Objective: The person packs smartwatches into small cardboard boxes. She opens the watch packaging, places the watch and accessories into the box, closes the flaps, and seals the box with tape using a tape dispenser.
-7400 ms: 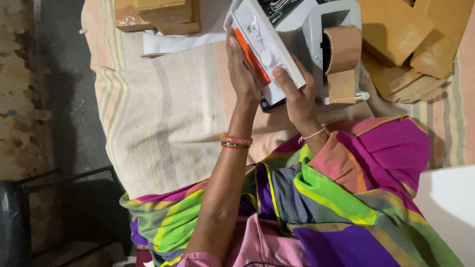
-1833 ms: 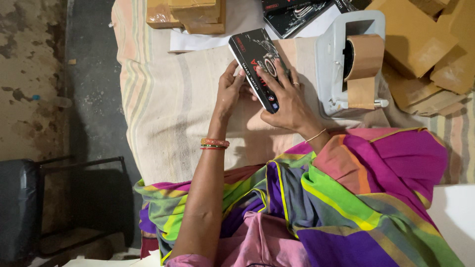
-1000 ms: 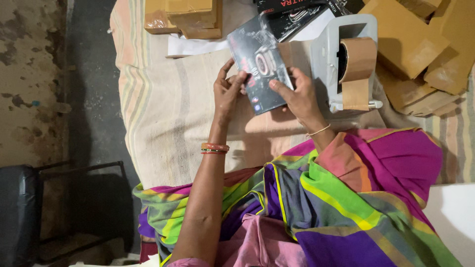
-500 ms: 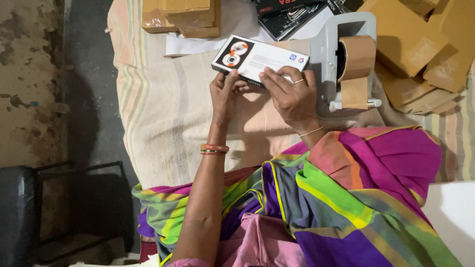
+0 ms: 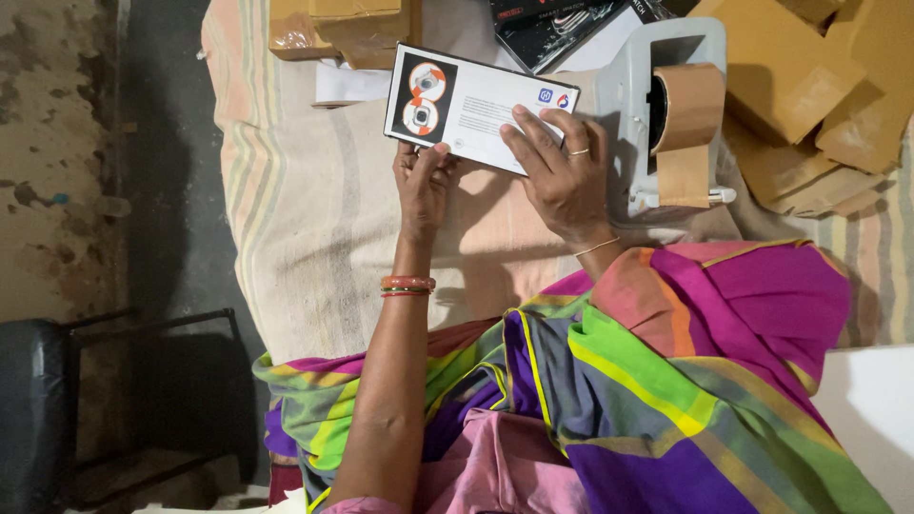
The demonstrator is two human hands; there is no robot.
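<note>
I hold a flat white product box (image 5: 466,100) with a black end panel showing two round pictures, its white face turned up, above a striped cloth (image 5: 305,219). My left hand (image 5: 424,181) grips its near edge from below, bangles on the wrist. My right hand (image 5: 562,171), wearing a ring and a thin bracelet, lies with fingers spread on the box's right part. Just right of that hand stands a grey tape dispenser (image 5: 657,119) loaded with a brown tape roll (image 5: 687,105).
Brown cardboard boxes (image 5: 809,86) are piled at the upper right, and taped brown parcels (image 5: 333,29) lie at the top. Dark product boxes (image 5: 562,24) sit behind the white one. A black chair (image 5: 57,400) stands on the floor at left.
Over the last seconds I turned the box over from its dark printed face to its white face and laid it flatter, further up. The right hand shifted onto its top.
</note>
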